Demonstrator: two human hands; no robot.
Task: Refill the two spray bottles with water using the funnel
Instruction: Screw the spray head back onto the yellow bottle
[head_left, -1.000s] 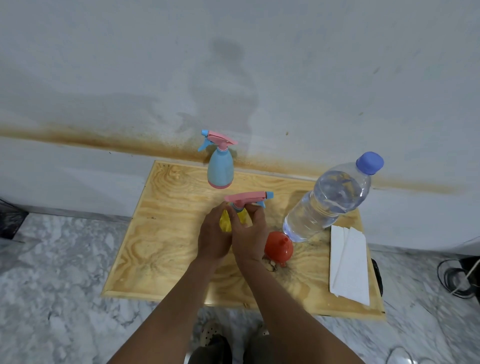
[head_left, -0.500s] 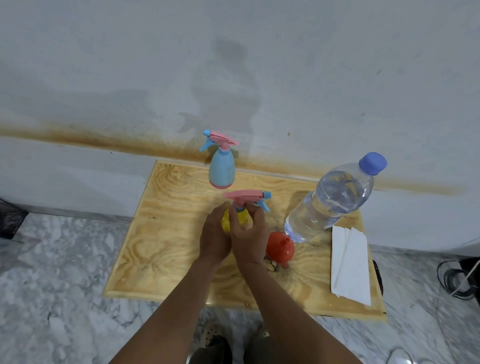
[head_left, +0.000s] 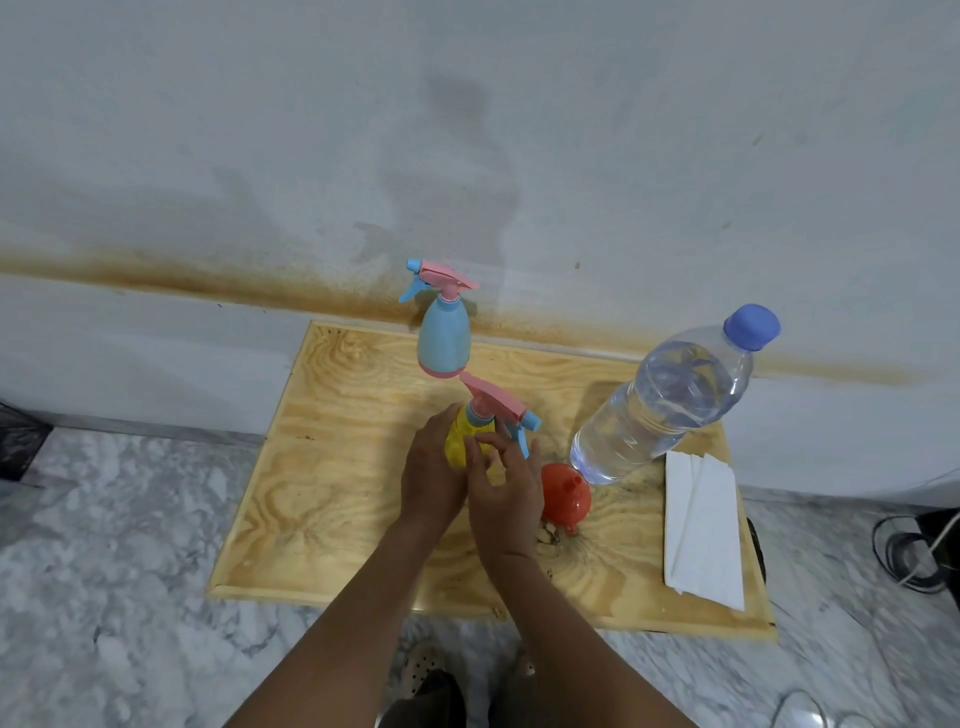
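A yellow spray bottle (head_left: 460, 441) with a pink head and blue nozzle stands mid-board. My left hand (head_left: 431, 478) is wrapped around its body from the left. My right hand (head_left: 506, 486) is at its right side, fingers spread, thumb and fingertips resting by the neck and blue trigger without clasping them. A blue spray bottle (head_left: 444, 338) with its pink head on stands upright behind. An orange funnel (head_left: 566, 499) lies mouth down just right of my right hand. A large clear water bottle (head_left: 660, 405) with a blue cap stands at the right.
Everything sits on a plywood board (head_left: 322, 467) on a marble floor, against a stained white wall. Folded white paper towels (head_left: 701, 530) lie at the board's right edge. Cables (head_left: 914, 556) lie on the floor at the far right.
The yellow bottle's spray head has turned so its nozzle now points down to the right. My right hand's fingers have loosened and spread; my left hand keeps its hold.
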